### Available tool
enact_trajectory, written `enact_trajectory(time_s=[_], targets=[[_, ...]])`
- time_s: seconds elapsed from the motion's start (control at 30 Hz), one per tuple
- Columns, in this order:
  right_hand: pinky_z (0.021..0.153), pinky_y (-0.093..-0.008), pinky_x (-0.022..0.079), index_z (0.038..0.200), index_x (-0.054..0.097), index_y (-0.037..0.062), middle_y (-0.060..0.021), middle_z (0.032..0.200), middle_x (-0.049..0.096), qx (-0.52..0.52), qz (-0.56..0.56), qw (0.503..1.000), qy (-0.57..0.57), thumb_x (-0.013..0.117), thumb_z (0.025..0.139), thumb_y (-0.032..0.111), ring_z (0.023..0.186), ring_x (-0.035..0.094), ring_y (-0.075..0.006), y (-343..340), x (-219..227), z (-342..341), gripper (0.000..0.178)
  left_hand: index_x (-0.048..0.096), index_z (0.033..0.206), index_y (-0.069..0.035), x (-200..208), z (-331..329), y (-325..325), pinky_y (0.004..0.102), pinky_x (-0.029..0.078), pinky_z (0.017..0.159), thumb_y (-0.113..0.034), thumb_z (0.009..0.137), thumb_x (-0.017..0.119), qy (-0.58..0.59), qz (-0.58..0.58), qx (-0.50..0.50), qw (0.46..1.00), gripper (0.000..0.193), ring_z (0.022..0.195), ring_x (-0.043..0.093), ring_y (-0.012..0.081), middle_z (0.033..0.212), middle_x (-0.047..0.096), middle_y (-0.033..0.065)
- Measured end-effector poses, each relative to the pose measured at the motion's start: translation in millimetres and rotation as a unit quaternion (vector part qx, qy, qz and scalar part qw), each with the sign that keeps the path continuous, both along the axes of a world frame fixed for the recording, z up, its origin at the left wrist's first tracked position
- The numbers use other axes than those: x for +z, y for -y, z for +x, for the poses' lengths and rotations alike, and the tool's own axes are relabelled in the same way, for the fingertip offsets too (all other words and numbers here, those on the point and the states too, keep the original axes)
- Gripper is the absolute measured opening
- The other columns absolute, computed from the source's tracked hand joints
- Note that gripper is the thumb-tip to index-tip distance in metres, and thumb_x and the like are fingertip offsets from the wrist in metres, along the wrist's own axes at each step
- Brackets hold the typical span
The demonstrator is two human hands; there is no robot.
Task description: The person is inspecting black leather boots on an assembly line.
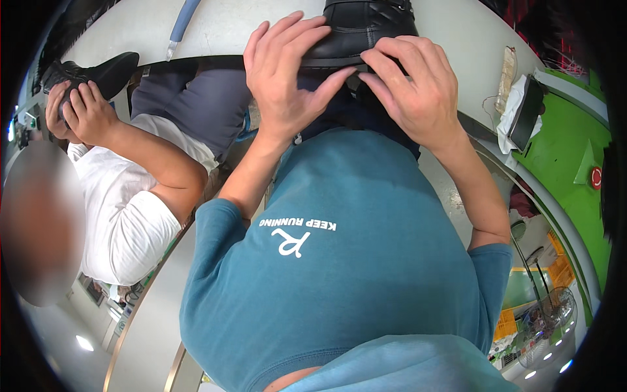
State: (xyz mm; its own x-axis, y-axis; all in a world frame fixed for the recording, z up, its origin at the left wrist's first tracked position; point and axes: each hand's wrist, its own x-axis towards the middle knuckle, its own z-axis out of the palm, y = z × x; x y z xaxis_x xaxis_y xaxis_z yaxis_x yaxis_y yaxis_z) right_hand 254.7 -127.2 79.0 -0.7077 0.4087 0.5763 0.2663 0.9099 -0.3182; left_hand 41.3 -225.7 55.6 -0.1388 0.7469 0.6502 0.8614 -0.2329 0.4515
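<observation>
A black boot [356, 39] with stitched leather and a dark sole rests at the table's near edge, its top cut off by the frame. My left hand [284, 78] is on the boot's left side, fingers spread and fingertips by the leather. Its thumb stretches out just below the sole. Over the right part of the boot, my right hand [415, 88] has curled fingers. Index finger and thumb of that hand close about the sole's near edge.
A blue-handled tool [183, 26] lies on the pale table [241, 29]. To the left, a co-worker's hands [85, 111] hold another black boot [108, 70]. At right are a white cloth [513, 117] with a dark pad and a green machine [568, 140] with a red button [595, 178].
</observation>
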Motion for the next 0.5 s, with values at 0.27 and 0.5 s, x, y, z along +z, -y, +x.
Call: enact_trajectory(time_s=[0.27, 0.5], targets=[[0.076, -0.0371, 0.052, 0.109, 0.074, 0.0097, -0.0019, 0.099, 0.068, -0.020, 0.051, 0.998, -0.025, 0.090, 0.076, 0.016, 0.089, 0.065, -0.0233, -8.7, -16.5, -12.5, 0.037, 0.078, 0.122, -0.013, -5.5, -3.2, -3.0, 0.0394, 0.048, 0.102, -0.034, 0.072, 0.100, -0.024, -0.022, 0.000, 0.999, 0.059, 0.116, 0.074, 0.0234, 0.129, 0.081, 0.0010], [0.074, -0.0367, 0.047, 0.103, 0.067, 0.0090, -0.0021, 0.097, 0.063, 0.059, -0.089, 0.991, 0.079, 0.093, 0.070, 0.004, 0.086, 0.061, -0.0226, -28.9, 15.3, -17.3, 0.042, 0.083, 0.116, -0.017, 1.1, -2.0, -4.5, 0.0340, 0.048, 0.093, -0.041, 0.070, 0.099, -0.005, 0.003, 0.015, 1.000, 0.055, 0.104, 0.075, 0.0170, 0.123, 0.083, -0.0035]])
